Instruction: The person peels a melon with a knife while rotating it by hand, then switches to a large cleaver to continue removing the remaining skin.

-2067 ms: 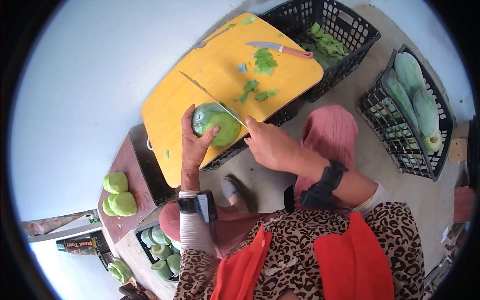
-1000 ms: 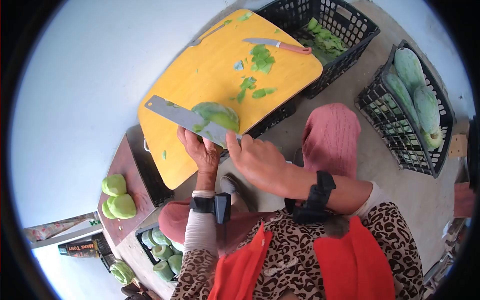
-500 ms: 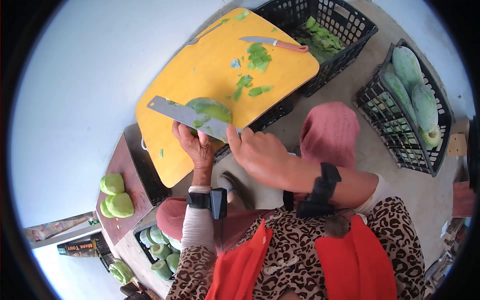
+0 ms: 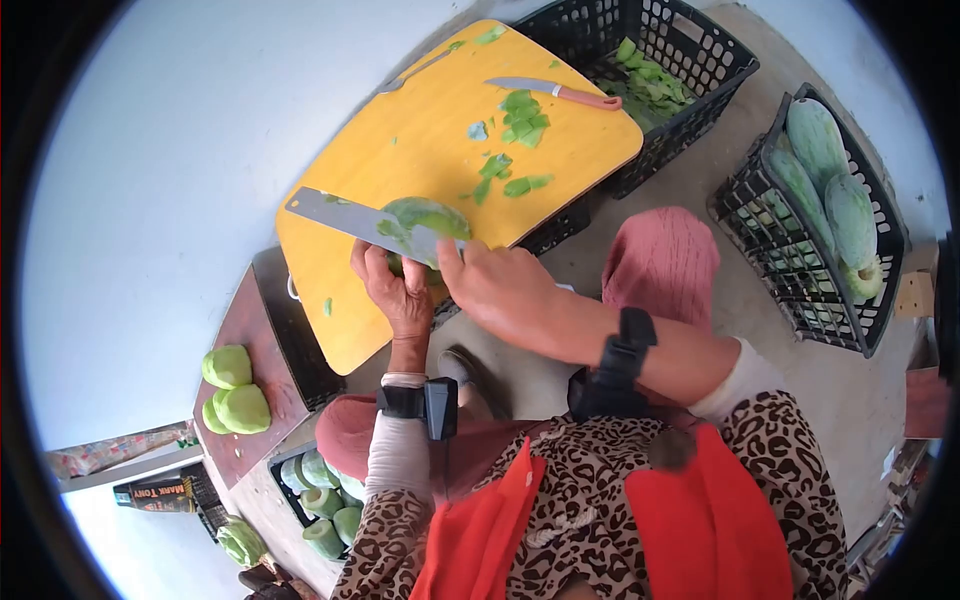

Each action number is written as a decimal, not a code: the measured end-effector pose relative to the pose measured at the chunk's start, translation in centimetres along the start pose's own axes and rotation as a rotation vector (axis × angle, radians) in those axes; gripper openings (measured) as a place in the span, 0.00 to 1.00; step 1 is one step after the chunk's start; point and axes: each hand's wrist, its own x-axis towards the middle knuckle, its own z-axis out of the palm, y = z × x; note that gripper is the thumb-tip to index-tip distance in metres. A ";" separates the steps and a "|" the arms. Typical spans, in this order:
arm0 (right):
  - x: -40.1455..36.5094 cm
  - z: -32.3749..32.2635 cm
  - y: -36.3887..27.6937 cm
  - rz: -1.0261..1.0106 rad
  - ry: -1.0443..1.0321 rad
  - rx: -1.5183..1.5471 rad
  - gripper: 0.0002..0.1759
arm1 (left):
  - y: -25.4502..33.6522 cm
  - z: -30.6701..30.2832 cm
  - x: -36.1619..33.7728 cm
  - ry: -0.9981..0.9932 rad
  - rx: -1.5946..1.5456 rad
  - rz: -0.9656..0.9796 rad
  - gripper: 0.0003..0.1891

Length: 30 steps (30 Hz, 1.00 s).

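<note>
A partly peeled piece of winter melon [image 4: 432,213] sits at the near edge of the yellow board [image 4: 345,290]. My left hand [image 4: 398,303] grips it from below, thumb and fingers curled around its near end. In my right hand [image 4: 505,295] is a cleaver [image 4: 330,212], its handle hidden by my fingers. The wide blade lies slantwise over the melon, touching it, with its holed end pointing left. Bits of green peel cling to the blade. Farther up the board are green peel scraps [image 4: 522,120] and a small knife [image 4: 572,93] with an orange-brown handle.
Behind the board, a black crate [image 4: 690,105] holds peelings. Another crate [image 4: 790,270] on the right contains whole winter melons [image 4: 850,218]. Peeled pieces [image 4: 242,408] rest on a brown board at left; cut melons [image 4: 322,502] fill a lower crate. A thin metal utensil [image 4: 415,70] lies at the far edge.
My right hand has slid the cleaver a little to the left across the melon. My left hand keeps its hold on the melon, almost unmoved.
</note>
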 end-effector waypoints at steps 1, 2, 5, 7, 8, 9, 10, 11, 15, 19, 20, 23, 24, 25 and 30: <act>0.8 0.7 0.3 -0.019 0.034 0.013 0.32 | -0.4 0.0 0.1 -0.002 0.011 0.014 0.16; 1.5 1.0 0.5 -0.041 0.072 0.022 0.32 | -0.6 0.1 0.3 0.001 0.021 0.032 0.16; 1.6 0.5 0.5 -0.019 0.040 0.028 0.33 | 0.0 0.1 0.4 0.014 0.004 0.018 0.16; 1.1 0.0 0.2 -0.003 0.046 0.035 0.33 | 0.0 0.1 0.2 -0.008 0.008 0.045 0.15; 0.8 -0.2 -0.1 0.002 0.048 0.041 0.33 | -0.2 -0.1 0.1 -0.018 0.013 0.055 0.15; 0.4 -0.4 -0.3 0.010 0.038 0.032 0.33 | 0.0 -0.1 0.0 -0.012 0.000 0.057 0.15; -0.1 -0.7 -0.4 0.018 0.026 0.022 0.33 | 0.2 0.0 -0.3 -0.005 -0.013 0.058 0.15; -0.3 -0.9 -0.5 0.025 0.012 0.013 0.33 | 0.3 0.2 -0.5 0.001 -0.026 0.057 0.15; 0.2 -0.2 -0.8 0.027 0.002 -0.054 0.30 | 0.2 0.2 -0.5 -0.009 -0.041 0.056 0.16; 2.8 1.3 0.0 -0.022 0.146 0.056 0.27 | 0.4 0.4 -0.3 0.018 -0.027 0.012 0.16; 3.2 1.5 -0.1 -0.039 0.189 0.080 0.27 | 0.3 0.3 -0.1 0.020 -0.024 -0.006 0.16; 2.9 1.0 0.0 -0.009 0.117 0.056 0.28 | -0.1 0.2 -0.2 0.015 -0.025 0.029 0.15; 2.8 0.7 0.0 -0.001 0.101 0.045 0.28 | 0.1 0.3 -0.1 0.019 -0.019 0.059 0.15; 2.4 0.4 -0.1 0.006 0.084 0.038 0.28 | 0.3 0.3 -0.1 0.021 -0.010 0.086 0.14; -0.1 -1.3 -1.0 0.067 -0.048 -0.011 0.29 | 0.5 -0.3 -0.2 -0.005 0.006 0.103 0.14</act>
